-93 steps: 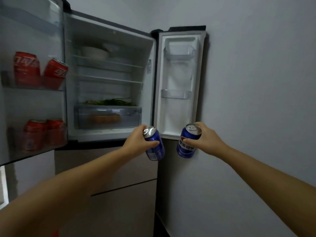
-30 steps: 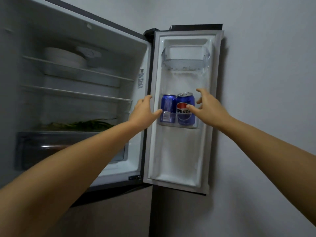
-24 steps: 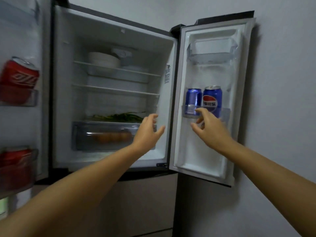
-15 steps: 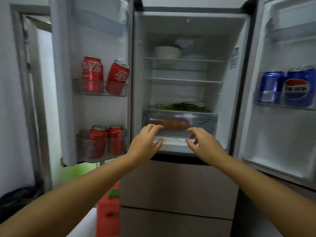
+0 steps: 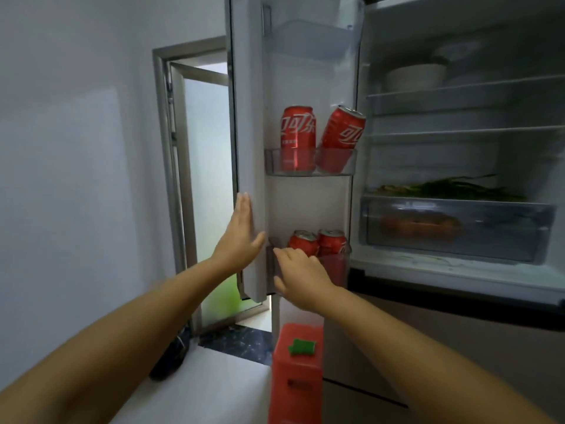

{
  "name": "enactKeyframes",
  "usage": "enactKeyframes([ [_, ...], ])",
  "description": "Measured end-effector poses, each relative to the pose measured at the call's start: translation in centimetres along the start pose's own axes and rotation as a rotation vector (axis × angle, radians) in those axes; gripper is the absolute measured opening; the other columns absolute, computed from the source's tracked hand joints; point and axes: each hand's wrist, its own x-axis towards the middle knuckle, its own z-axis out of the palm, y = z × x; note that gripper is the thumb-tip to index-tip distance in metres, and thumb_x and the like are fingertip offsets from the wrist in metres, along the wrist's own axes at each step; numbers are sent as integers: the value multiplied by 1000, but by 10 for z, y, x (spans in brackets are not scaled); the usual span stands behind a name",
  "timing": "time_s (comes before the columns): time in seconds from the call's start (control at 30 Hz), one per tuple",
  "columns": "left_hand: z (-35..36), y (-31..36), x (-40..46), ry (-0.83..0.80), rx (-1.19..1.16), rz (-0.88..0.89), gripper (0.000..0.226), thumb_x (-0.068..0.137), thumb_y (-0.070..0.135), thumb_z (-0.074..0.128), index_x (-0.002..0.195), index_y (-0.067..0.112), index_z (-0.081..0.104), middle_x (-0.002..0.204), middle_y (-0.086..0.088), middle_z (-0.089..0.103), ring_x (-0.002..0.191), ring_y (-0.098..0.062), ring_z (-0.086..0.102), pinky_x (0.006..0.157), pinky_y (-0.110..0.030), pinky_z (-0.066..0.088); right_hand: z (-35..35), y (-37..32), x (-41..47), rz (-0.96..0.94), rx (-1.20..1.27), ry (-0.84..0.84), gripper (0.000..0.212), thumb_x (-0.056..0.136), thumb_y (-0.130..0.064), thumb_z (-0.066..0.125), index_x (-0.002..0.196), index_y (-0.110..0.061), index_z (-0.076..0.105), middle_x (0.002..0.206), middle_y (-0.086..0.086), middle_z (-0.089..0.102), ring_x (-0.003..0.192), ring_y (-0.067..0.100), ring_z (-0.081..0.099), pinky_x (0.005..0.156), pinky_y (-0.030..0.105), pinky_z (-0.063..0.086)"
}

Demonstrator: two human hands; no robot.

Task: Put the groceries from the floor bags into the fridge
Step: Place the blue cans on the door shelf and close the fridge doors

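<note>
The fridge stands open and its left door (image 5: 250, 142) swings toward me. My left hand (image 5: 241, 237) lies flat with straight fingers on the door's outer edge. My right hand (image 5: 298, 272) rests with relaxed fingers on the front of the lower door bin (image 5: 341, 270); it holds nothing. Two red cola cans (image 5: 319, 243) stand in that bin. Two more red cans sit in the upper door bin (image 5: 308, 162): one upright (image 5: 298, 131), one tilted to the right (image 5: 344, 128). The blue cans are out of view.
Inside the fridge are a white bowl (image 5: 415, 78) on the top shelf, green onions (image 5: 452, 189) above a clear drawer (image 5: 455, 228) with orange produce. A red box (image 5: 298, 371) stands on the floor below the door, a dark bag (image 5: 169, 359) by the wall, a doorway (image 5: 204, 179) behind.
Both blue cans were set in the right door bin and let go. My view swung left, and both hands moved from the middle of the fridge to the left door.
</note>
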Motion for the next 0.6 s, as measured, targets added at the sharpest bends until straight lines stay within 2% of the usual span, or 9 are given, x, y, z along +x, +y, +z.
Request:
enactKeyframes([
  [0.1,13,-3,3,12,-136,11,83,95,25,48,149,17,-15,159,-1,-18,147,-14,-10,120,-32,2,2,-7,8,99,39,-62,52,96,-30,45,140,-7,31,137,16,40,125,33,39,99,45,39],
  [0.17,16,-6,1,45,-109,57,82,93,34,45,150,18,-12,159,-1,-16,147,-13,-9,122,-38,4,-1,-3,4,120,120,-33,52,96,-29,45,141,-7,31,137,16,40,127,32,39,100,44,40],
  [0.27,16,-10,-8,48,47,161,80,89,51,34,146,24,-16,156,5,-22,146,-10,-12,120,-39,0,-2,13,-14,134,197,40,50,95,-27,45,141,-10,33,134,11,44,124,28,41,96,42,43],
  [0.37,14,-5,-17,30,248,325,71,91,64,16,144,36,-21,154,7,-26,145,-10,-16,120,-43,-6,-6,37,-40,141,220,132,39,93,-25,47,130,-11,45,122,8,49,114,24,46,86,37,45],
  [0.47,9,8,-16,36,447,532,60,93,63,3,146,41,-15,158,4,-13,147,-16,-13,119,-49,-6,-16,73,-69,172,239,169,30,92,-21,49,121,-11,51,116,6,53,107,22,51,84,36,46],
  [0.53,10,22,-10,72,548,670,58,97,58,8,149,37,-3,159,3,-2,148,-17,-11,118,-51,-5,-24,102,-90,188,259,174,29,90,-17,51,118,-11,52,115,6,55,105,23,54,85,35,46],
  [0.6,17,38,-2,109,609,799,56,99,52,12,150,32,3,160,3,-2,148,-17,-9,118,-51,-4,-31,133,-110,218,261,150,29,89,-13,51,118,-12,51,115,8,55,103,25,55,81,33,44],
])
